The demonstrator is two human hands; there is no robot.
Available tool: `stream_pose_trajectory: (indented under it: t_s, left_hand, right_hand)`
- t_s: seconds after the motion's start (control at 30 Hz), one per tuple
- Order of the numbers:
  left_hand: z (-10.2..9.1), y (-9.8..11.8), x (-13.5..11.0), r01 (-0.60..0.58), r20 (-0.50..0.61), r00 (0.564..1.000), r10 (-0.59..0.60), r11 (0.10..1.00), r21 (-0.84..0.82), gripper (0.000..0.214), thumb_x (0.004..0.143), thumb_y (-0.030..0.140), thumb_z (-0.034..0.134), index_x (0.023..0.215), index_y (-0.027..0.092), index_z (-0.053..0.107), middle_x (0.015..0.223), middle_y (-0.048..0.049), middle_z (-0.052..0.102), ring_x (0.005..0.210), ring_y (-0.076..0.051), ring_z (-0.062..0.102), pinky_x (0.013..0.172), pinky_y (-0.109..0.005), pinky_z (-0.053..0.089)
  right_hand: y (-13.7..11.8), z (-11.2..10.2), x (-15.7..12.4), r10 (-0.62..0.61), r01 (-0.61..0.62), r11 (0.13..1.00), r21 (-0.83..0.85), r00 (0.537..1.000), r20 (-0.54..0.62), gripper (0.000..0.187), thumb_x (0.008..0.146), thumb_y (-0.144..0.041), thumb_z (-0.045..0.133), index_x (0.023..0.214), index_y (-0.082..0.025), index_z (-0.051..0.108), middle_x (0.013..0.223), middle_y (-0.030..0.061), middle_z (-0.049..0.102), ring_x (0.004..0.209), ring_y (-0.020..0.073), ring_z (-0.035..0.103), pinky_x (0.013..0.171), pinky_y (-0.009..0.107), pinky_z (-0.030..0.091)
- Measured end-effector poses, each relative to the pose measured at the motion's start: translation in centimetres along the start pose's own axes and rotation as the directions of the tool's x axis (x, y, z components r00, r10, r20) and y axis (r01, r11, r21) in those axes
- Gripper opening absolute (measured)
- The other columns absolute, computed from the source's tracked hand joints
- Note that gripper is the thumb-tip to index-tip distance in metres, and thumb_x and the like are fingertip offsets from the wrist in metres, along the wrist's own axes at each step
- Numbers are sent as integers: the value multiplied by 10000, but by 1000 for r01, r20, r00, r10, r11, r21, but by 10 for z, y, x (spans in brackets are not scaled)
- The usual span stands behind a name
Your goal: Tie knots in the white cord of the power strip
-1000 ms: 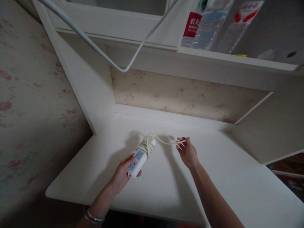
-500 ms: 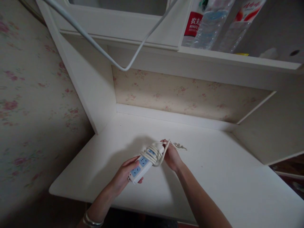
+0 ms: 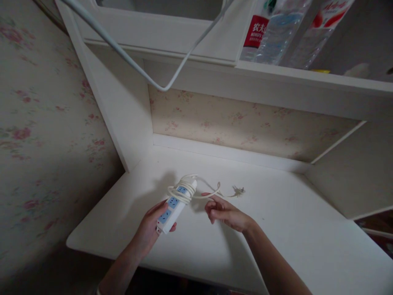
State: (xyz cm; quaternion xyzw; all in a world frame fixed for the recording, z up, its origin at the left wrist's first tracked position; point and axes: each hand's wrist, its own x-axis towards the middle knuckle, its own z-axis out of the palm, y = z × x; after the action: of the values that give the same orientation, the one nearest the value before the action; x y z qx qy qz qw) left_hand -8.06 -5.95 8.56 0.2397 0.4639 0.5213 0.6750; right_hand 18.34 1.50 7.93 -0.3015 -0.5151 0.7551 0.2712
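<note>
A person's left hand (image 3: 150,224) grips a white power strip (image 3: 176,211) at the lower center of the frame, the cord (image 3: 186,196) wound about its far end. Just right, the right hand (image 3: 225,214) extends a forefinger against the loose cord, thumb apart, other fingers loosely curled. Beyond, the blurred plug (image 3: 239,191) shows against a white desk (image 3: 285,237); at upper right, plastic bottles (image 3: 278,39) line a shelf (image 3: 307,76).

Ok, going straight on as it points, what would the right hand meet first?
The right hand would probably meet the white cord first, perhaps already touching it; beyond that, the power strip. Depth is unclear.
</note>
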Motion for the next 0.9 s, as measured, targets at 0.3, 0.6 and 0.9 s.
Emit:
stream_pose_trajectory:
  t_s: [0.3, 0.6, 0.9]
  left_hand:
    - [3, -1, -2, 41, 204, 978, -53, 997, 60, 308, 788, 375, 641, 963, 123, 668, 718, -45, 635, 533, -170, 601, 453, -286, 493]
    - [-3, -6, 7, -86, -13, 996, 89, 983, 164, 445, 746, 420, 669, 1088, 136, 651, 837, -77, 684, 585, -179, 623, 536, -340, 549]
    - [6, -2, 14, -215, -149, 964, 218, 976, 36, 415, 722, 418, 689, 1010, 122, 649, 857, -65, 682, 620, -174, 636, 563, -317, 555]
  right_hand:
    - [-5, 6, 37, -93, 204, 945, 256, 917, -387, 277, 789, -445, 674, 898, -198, 608, 820, 6, 646, 693, 103, 586, 627, 222, 473]
    - [-39, 3, 30, -195, 367, 818, 442, 901, -387, 284, 817, -459, 633, 861, -178, 630, 488, -91, 362, 403, 41, 255, 404, 183, 261]
    - [18, 59, 32, -119, 131, 985, 117, 987, -104, 292, 772, -410, 693, 811, -122, 666, 513, -27, 538, 386, 53, 417, 411, 202, 262]
